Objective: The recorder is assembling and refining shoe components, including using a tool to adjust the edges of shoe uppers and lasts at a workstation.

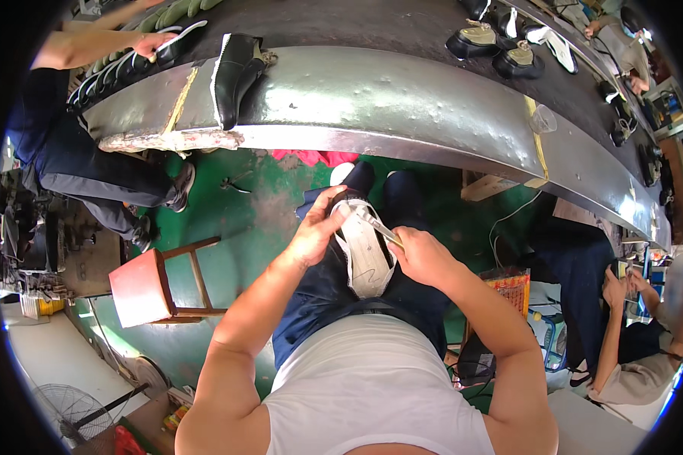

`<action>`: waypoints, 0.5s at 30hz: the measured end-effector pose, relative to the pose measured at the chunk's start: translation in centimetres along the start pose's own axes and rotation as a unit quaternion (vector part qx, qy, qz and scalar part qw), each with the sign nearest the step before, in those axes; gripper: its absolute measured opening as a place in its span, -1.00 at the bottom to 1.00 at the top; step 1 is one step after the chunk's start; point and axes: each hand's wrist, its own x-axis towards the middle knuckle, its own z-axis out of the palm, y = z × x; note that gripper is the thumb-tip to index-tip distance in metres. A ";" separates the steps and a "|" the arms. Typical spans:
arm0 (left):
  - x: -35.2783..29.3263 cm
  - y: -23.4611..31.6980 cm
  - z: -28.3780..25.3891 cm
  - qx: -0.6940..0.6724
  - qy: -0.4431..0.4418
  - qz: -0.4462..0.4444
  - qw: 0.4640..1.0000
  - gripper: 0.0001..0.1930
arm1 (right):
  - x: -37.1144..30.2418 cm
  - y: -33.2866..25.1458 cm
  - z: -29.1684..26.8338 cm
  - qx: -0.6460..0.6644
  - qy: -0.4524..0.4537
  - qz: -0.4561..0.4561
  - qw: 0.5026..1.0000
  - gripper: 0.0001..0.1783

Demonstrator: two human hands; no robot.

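A shoe (pixel 366 265) lies bottom up on my lap, its pale underside carrying a dark pen squiggle. My left hand (pixel 319 227) grips it by the far end, thumb over the underside. In my right hand (pixel 425 256) is a slim hand tool (pixel 389 235) with a yellowish handle and a pale metallic front part. The tool's tip meets the shoe's edge near my left thumb; its exact kind is too small to tell. Dark material shows around the far end of the shoe, partly covered by my fingers.
A long dark bench (pixel 372 29) with a metal edge (pixel 402 87) curves ahead, bearing a black shoe (pixel 237 80) and more shoes (pixel 474 39). At left, another person's hand (pixel 152 44) touches a shoe. A red-seated stool (pixel 139 288) and a fan (pixel 72 413) stand left; another person sits right.
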 end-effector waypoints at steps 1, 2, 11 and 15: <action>0.3 0.0 -0.3 -0.044 0.027 -0.048 0.998 -0.63 | -0.3 -0.7 -0.4 -0.047 -0.013 0.013 0.999 -0.76; 0.5 -0.1 -0.5 -0.087 0.053 -0.096 0.990 -0.63 | -0.5 -1.3 -0.6 -0.093 -0.026 0.027 0.995 -0.76; -4.2 2.5 2.4 0.319 -0.115 0.124 0.932 -0.33 | -4.5 0.9 -1.1 0.166 0.085 -0.052 0.981 -0.70; -6.4 3.3 4.0 0.375 -0.202 0.251 0.869 -0.17 | -0.8 -0.1 1.2 0.352 0.161 -0.104 0.916 -0.74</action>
